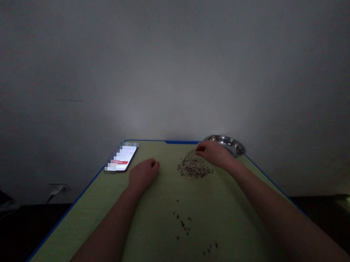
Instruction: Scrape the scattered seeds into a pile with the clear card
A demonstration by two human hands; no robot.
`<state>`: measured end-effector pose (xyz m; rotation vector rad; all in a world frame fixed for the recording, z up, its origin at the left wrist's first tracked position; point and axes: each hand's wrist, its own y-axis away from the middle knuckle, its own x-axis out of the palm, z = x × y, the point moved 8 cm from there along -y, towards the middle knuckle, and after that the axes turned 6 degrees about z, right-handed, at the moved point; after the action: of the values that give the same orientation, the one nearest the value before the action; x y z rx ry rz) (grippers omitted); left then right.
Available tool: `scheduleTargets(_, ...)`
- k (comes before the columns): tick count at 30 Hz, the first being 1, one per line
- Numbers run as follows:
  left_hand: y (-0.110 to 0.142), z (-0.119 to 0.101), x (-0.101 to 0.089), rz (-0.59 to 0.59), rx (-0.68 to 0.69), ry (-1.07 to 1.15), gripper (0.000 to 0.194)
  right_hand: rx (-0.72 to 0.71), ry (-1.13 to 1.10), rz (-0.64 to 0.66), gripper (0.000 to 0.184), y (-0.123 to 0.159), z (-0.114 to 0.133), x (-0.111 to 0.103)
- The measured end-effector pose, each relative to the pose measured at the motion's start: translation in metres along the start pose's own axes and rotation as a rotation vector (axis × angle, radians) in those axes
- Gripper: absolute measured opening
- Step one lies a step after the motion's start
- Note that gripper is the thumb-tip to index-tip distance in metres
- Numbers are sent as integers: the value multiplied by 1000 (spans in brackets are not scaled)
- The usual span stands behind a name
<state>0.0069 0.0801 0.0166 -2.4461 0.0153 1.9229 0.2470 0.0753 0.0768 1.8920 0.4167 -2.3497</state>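
Observation:
My left hand (143,173) rests on the green tabletop (105,221) with its fingers curled into a loose fist and nothing seen in it. My right hand (215,153) reaches over the far edge of a pile of small dark grains (194,169); its fingers are bent together above the pile, and what they hold, if anything, is hidden. A round steel bowl (230,145) stands just behind the right hand at the table's far right corner.
A phone (121,159) with a lit screen lies at the far left of the table. Several loose dark grains (184,225) are scattered nearer to me. The table has a blue rim and stands against a plain grey wall; the room is dim.

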Motion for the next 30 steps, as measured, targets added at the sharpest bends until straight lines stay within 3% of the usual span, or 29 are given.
scheduleTargets(4, 0, 0, 0, 1, -1, 15, 40, 103, 123, -54, 23, -6, -5, 10)
scheduleTargets(11, 1, 0, 0, 2, 14, 35, 39, 98, 166, -18, 25, -1, -3, 32)
scheduleTargets(19, 1, -2, 0, -5, 11, 27, 39, 9, 41, -6, 24, 12, -1, 30)
scheduleTargets(30, 0, -2, 0, -5, 12, 24, 40, -91, -67, 39, 19, 38, 29, 20)
